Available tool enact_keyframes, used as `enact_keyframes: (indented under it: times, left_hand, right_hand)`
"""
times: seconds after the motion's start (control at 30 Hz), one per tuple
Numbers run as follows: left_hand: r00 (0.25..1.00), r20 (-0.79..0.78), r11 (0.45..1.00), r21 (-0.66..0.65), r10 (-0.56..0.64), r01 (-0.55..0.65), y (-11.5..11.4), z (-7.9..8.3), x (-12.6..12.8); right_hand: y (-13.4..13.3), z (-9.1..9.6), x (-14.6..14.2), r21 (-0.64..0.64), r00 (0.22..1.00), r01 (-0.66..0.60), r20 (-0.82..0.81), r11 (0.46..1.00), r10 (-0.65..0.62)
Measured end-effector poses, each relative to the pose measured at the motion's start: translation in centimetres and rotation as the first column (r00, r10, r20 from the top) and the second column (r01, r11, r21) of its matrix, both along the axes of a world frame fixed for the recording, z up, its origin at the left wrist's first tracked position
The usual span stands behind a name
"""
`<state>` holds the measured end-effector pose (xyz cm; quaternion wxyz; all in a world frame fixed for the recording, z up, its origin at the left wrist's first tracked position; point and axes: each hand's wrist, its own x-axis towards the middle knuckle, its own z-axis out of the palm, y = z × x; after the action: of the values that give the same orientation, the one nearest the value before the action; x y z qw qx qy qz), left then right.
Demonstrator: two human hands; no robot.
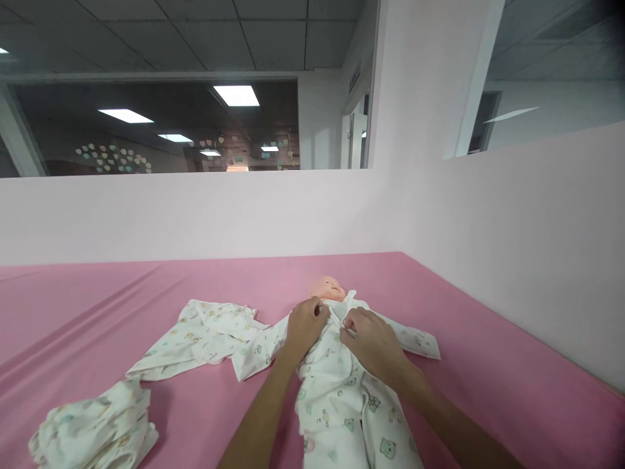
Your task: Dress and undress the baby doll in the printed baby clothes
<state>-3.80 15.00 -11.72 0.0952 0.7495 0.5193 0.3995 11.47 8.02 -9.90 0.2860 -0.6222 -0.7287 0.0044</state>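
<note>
The doll (pixel 329 288) lies on the pink sheet (pixel 488 391), wearing a patterned outfit (pixel 332 391); left hand (pixel 305 326) and right hand (pixel 375 342) pinch its front opening, seemingly keeping both edges together.

Left hand (pixel 306 322) bare, right hand (pixel 374 342) likewise; wrists (pixel 407 378) uncovered. Left forearm (pixel 263 410), right forearm (pixel 449 410) slim, bare to view's lower edge.

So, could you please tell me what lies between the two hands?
In the head view, the upper front of the white long-sleeved baby outfit, worn by the doll, lies between the left hand and the right hand.
</note>
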Motion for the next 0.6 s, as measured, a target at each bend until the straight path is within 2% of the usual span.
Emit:
enact_keyframes:
  times: [0.13,0.3,0.43,0.53,0.6]
  left_hand:
    - [0.999,-0.036,0.999,0.036,-0.022,0.024,-0.5,0.6,-0.2]
    - [0.985,-0.072,0.986,0.034,-0.159,0.161,-2.2,2.2,0.0]
    - [0.959,-0.091,0.964,-0.036,-0.267,0.265,-3.3,3.2,0.0]
    - [0.928,-0.125,0.936,-0.071,-0.352,0.346,-3.6,3.5,-0.3]
    - [0.918,-0.125,0.925,-0.094,-0.377,0.367,-3.5,3.5,-0.5]
  right_hand:
    - [0.2,0.8,-0.1,-0.031,0.963,0.057,0.267,0.998,-0.047]
    - [1.3,0.8,0.0,0.037,0.937,0.022,0.347,0.999,-0.034]
    - [2.4,0.2,0.4,0.056,0.959,0.008,0.282,0.998,-0.024]
    - [3.1,-0.1,1.1,-0.006,0.995,-0.009,0.102,1.000,0.010]
    - [3.3,-0.1,1.5,-0.064,0.997,-0.064,-0.047,0.996,0.061]
